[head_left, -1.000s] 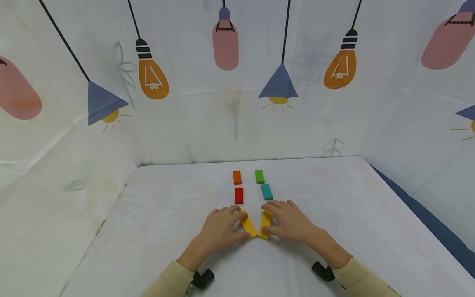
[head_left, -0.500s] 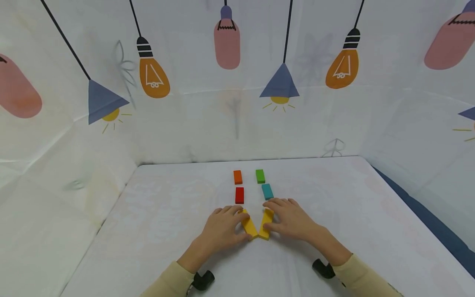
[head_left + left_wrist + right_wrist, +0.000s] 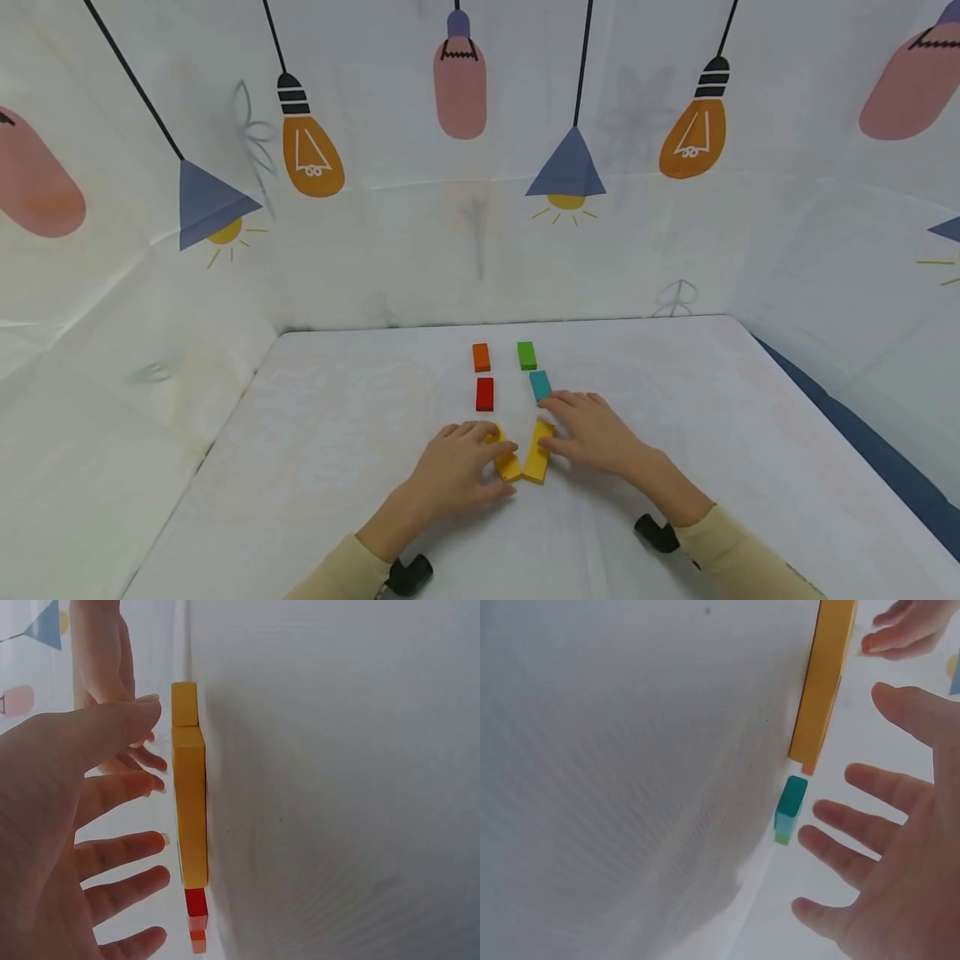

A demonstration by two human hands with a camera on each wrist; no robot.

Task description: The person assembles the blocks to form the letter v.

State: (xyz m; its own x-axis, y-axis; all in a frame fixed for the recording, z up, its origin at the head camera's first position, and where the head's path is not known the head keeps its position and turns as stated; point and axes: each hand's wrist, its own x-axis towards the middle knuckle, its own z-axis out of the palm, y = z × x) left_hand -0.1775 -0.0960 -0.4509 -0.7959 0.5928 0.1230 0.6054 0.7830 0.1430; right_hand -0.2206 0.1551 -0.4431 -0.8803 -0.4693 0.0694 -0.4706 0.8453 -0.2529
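Two yellow blocks lie on the white table in a V, their near ends meeting. My left hand (image 3: 452,468) is over the left yellow block (image 3: 509,469), partly hiding it; in the left wrist view its spread fingers stand apart from that block (image 3: 191,810). On the other side, my right hand (image 3: 596,433) hovers beside the right yellow block (image 3: 536,460), fingers spread and gripping nothing in the right wrist view. Beyond the V, a red block (image 3: 485,394) and an orange block (image 3: 482,357) line up on the left, a teal block (image 3: 539,383) and a green block (image 3: 527,356) on the right.
The white table (image 3: 345,417) extends around the blocks on both sides. Behind it hangs a white cloth (image 3: 420,242) printed with lamps and bulbs. Dark blue fabric (image 3: 862,425) shows past the right table edge.
Both hands have loosened from the yellow blocks. The right hand has shifted slightly up and right, the left hand's fingers have lifted and spread. The yellow V stays almost in place.
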